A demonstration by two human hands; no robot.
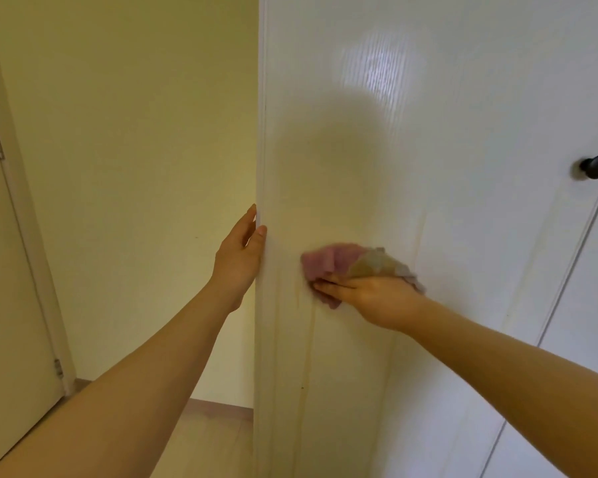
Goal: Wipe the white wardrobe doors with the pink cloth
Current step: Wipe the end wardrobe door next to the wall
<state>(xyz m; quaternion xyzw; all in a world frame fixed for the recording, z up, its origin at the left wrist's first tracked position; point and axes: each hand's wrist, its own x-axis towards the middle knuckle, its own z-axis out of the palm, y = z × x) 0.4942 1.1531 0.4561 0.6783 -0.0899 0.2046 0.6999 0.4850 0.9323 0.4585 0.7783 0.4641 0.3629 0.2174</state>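
Plainly, we handle two unlike things. Our pink cloth (332,262) is light and limp, so our right hand (373,298) holds it wadded against the wardrobe door (359,150) near its left edge. The thumb pins the cloth's lower edge, and the fingers are hidden under its folds. The door is stiff and smooth and probably swings when pushed, so our left hand (239,257) grips its left edge, thumb on the front. It looks glossy white and finely ribbed, with faint yellowish streaks running down below the cloth.
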